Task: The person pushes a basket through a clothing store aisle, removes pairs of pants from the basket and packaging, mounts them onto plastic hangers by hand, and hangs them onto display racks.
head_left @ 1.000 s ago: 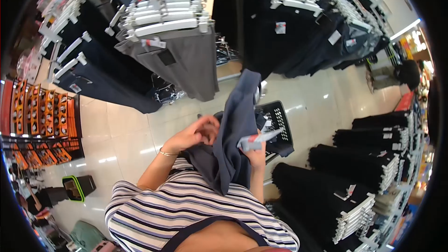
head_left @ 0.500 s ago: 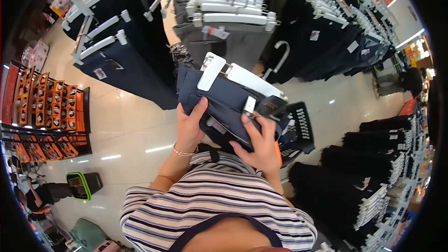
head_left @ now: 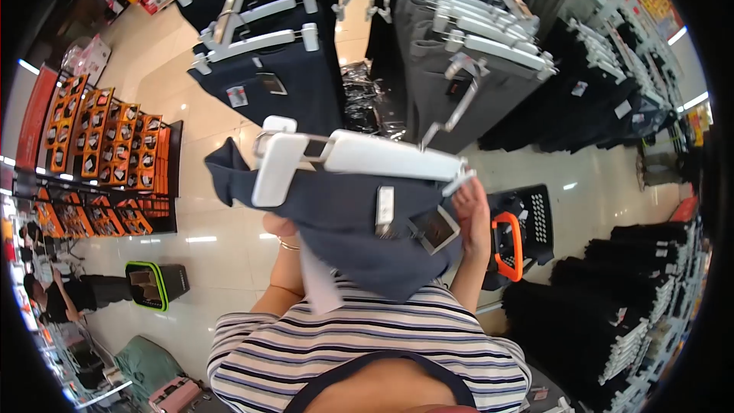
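Dark blue-grey trousers (head_left: pixel 344 214) hang folded from a white clip hanger (head_left: pixel 382 157) in front of my chest, with its metal hook upward. My right hand (head_left: pixel 472 218) is at the right end of the hanger, its fingers against the clip and the cloth edge. Most of my left hand (head_left: pixel 279 226) is hidden behind the trousers at the left; only a part near the wrist shows. A white label (head_left: pixel 384 210) and a dark square tag (head_left: pixel 436 229) lie on the cloth front.
Racks of dark trousers (head_left: pixel 294 76) and grey trousers (head_left: pixel 451 84) stand ahead. A black basket with an orange handle (head_left: pixel 508 247) is at the right. Orange display shelves (head_left: pixel 107 138) stand left, near a green-rimmed basket (head_left: pixel 147 286) and a person (head_left: pixel 65 294).
The trousers, first loose cloth in my hands, now hang spread below the hanger. My right hand has moved from the front of the cloth to the hanger's right end. The view has turned left.
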The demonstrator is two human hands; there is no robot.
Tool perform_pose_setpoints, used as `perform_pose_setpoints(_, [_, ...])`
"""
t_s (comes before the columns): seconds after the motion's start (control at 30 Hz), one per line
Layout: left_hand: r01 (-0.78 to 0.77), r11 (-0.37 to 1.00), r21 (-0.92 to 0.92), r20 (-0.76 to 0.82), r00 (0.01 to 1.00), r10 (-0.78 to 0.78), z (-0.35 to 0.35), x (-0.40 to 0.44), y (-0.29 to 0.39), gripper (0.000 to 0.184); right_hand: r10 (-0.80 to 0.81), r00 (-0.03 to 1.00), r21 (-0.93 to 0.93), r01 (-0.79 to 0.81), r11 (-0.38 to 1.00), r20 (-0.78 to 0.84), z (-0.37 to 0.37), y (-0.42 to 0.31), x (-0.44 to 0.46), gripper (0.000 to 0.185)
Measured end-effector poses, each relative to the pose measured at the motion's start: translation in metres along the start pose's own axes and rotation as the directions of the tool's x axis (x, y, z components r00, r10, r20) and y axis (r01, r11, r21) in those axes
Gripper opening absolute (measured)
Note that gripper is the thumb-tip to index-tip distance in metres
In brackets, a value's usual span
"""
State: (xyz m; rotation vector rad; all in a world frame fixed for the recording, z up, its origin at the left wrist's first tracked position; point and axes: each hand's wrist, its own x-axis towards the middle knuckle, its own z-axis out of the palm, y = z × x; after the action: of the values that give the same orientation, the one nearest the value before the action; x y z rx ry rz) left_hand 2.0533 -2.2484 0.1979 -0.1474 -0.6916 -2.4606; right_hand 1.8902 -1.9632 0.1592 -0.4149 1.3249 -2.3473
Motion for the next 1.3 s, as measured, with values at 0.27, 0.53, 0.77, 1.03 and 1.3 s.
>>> perform_pose_setpoints(0.27, [-0.334,0.903,0.270,-0.303,0.861,0.409,-0.052,-0.034,0.043,0.042,0.356,0.840,-0.172,-0.312,0.935,0.409,0.066,0.037,0.042,0.055])
perform_pose_setpoints(0.53, [-0.015,0.476,0.879,-0.264,0.817,0.513,0.006,0.011,0.104,0.028,0.056,0.961,-0.390,0.057,0.919,0.272,0.103,0.014,0.163,0.017])
perform_pose_setpoints(0.77, [0.005,0.463,0.886,-0.337,0.693,0.637,-0.045,0.044,0.100,0.028,0.000,0.933,-0.424,0.163,0.891,0.359,0.151,0.030,0.218,0.017])
perform_pose_setpoints(1.03, [-0.038,0.495,0.868,-0.318,0.724,0.612,-0.095,0.080,0.129,0.030,-0.101,0.926,-0.464,0.274,0.842,0.363,0.196,0.053,0.248,0.019])
perform_pose_setpoints(1.3, [-0.050,0.528,0.848,-0.288,0.793,0.537,-0.164,0.158,0.185,0.024,-0.167,0.948,-0.559,0.297,0.775,0.272,0.248,0.091,0.265,0.021])
